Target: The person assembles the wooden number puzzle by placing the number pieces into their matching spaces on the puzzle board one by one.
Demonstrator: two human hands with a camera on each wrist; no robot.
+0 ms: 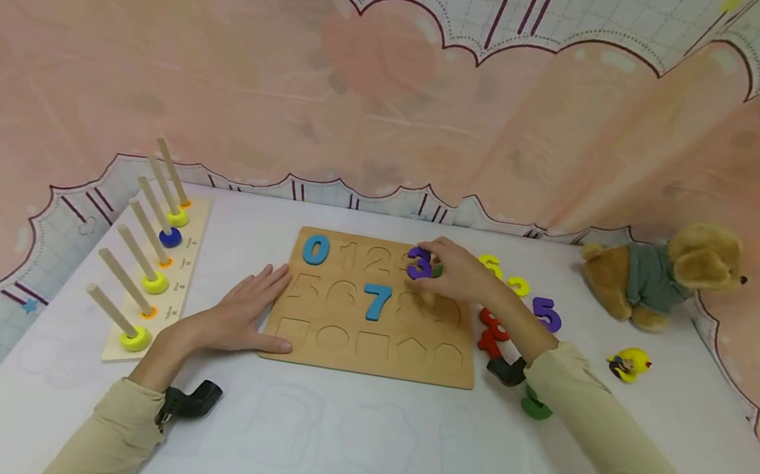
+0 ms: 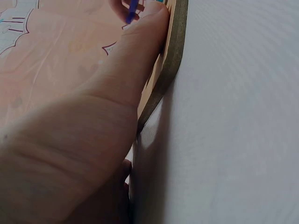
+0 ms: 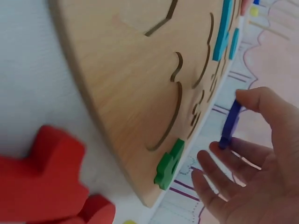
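With our right hand (image 1: 459,273) pinching the purple foam number 3 (image 1: 419,263) over the wooden number puzzle board (image 1: 370,350) and our flat, open left hand (image 1: 243,311) steadying its edge, a tilted piece could jam in the recess.

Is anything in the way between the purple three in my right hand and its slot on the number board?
Nothing visible blocks it. The right hand holds the purple 3 over the board's top row, and the recess under it looks empty. A green piece sits just beside it.
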